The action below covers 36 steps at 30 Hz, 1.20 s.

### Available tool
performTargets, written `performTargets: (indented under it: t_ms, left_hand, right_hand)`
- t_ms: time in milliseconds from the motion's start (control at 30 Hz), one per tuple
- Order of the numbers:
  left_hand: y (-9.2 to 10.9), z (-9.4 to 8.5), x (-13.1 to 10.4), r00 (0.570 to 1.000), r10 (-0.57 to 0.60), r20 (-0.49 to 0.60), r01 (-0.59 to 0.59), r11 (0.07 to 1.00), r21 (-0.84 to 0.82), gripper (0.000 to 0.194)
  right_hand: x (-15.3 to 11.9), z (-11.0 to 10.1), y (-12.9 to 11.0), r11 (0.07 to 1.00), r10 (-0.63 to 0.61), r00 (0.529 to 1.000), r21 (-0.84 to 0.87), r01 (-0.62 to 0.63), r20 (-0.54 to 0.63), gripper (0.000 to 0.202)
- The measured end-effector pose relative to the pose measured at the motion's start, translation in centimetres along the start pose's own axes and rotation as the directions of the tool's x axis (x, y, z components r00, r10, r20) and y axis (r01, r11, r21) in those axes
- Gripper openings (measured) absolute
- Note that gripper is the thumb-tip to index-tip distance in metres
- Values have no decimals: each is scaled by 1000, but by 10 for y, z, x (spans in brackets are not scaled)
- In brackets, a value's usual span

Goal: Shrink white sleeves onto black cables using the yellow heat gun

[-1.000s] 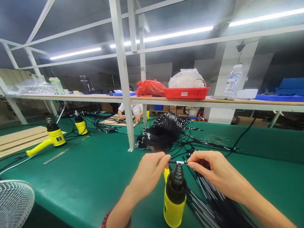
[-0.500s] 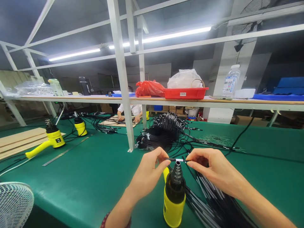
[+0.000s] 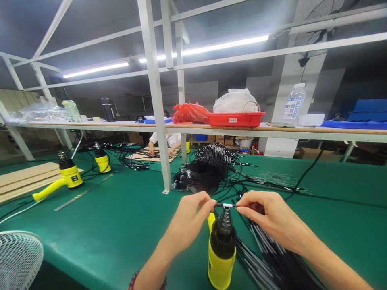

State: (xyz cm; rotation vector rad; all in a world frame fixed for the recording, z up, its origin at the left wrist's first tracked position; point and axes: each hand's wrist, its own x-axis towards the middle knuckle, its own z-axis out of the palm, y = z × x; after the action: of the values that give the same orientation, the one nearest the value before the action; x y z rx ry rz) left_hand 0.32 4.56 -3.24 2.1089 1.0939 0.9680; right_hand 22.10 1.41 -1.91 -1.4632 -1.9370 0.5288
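Note:
Between my two hands a thin black cable (image 3: 220, 205) is stretched level, with a white sleeve (image 3: 227, 206) around its middle. My left hand (image 3: 190, 219) pinches the cable's left side between thumb and fingers. On the other side my right hand (image 3: 267, 213) pinches it the same way. Directly below the sleeve stands a yellow and black heat gun (image 3: 222, 253), upright, its stepped metal nozzle pointing up. The sleeve sits right at the nozzle's mouth; whether they touch I cannot tell. A bundle of black and grey cables (image 3: 263, 253) lies under my right hand.
A coiled heap of black cables (image 3: 205, 169) lies behind my hands, beside a white post (image 3: 160, 121). Two more heat guns (image 3: 71, 175) stand at left near a metal ruler (image 3: 81, 196). A white mesh fan guard (image 3: 19, 257) is at lower left. Another person's hands work across the table.
Both hands have lowered the cable slightly, bringing the white sleeve closer to the nozzle's mouth. The heat gun has stayed in place. The other person's hands have shifted a little.

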Motion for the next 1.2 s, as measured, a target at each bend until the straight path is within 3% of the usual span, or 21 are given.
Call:
performTargets:
  t_ms: [233,300,433,500,800,867,1067,1200]
  left_hand:
    - [3,-1,1,998,24,-57,-27,998,-57,9]
    - [3,-1,0,998,20,-60,-22,999,-32,16]
    - [1,0,-1,999,8,-33,-7,1000,30,47]
    - [1,0,-1,999,4,-32,-3,999,40,50]
    - [3,0,-3,996,49,-73,-51,998,-30,6]
    - [3,0,-3,996,49,-70,-50,999,-14,9]
    - [0,1,-2,999,21,-41,-19,999,39,50]
    - [0,1,-2,998,18,-62,-17,1000,12,38]
  right_hand:
    - [2,4,1,1000,6,1000,-3,-6,-27,19]
    - [1,4,1,1000,1,1000,1,-1,-4,21]
    - [-4,2,-4,998,-1,998,-62,6,70,36]
    - [-6,2,-6,996,4,997,-86,3,82,39]
    - [-2,6,-3,1000,-10,1000,-17,10,-28,24]
    - [-2,6,-3,1000,-9,1000,-14,8,-14,25]
    - [-7,4,-6,998,11,995,-70,-4,102,39]
    - [-7,5,-7,997,-3,999,-80,7,50,36]
